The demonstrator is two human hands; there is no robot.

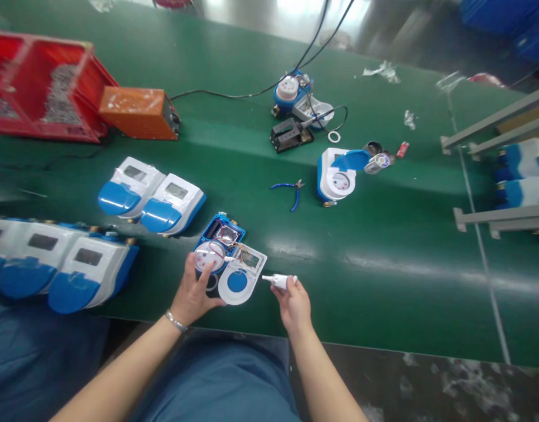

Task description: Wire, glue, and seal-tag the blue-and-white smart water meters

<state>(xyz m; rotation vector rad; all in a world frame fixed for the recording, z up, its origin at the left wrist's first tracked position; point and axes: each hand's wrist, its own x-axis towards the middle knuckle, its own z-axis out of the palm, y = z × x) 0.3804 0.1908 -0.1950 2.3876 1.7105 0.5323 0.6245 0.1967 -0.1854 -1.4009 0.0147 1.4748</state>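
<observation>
An opened water meter (220, 233) lies in front of me, its blue base showing wires, a circuit board and a round white dial (210, 257). Its white cover (237, 294) is turned over beside the base, joined to it by thin wires. My left hand (196, 293) grips the meter, fingers on the dial and thumb at the cover's lower edge. Between them a pale ring (212, 282) is partly visible. To the right, my right hand (293, 302) is closed around a small white squeeze bottle (281, 281). Its narrow nozzle points left at the cover, apart from it.
Closed meters (175, 202) stand left, with several more (93, 264) along the near edge. Blue-handled cutters (291, 186) and a lidded-open meter (337, 176) lie ahead. An orange box (139, 112) trails a cable beside red bins (93, 82). Metal rack bars (507, 217) stand right.
</observation>
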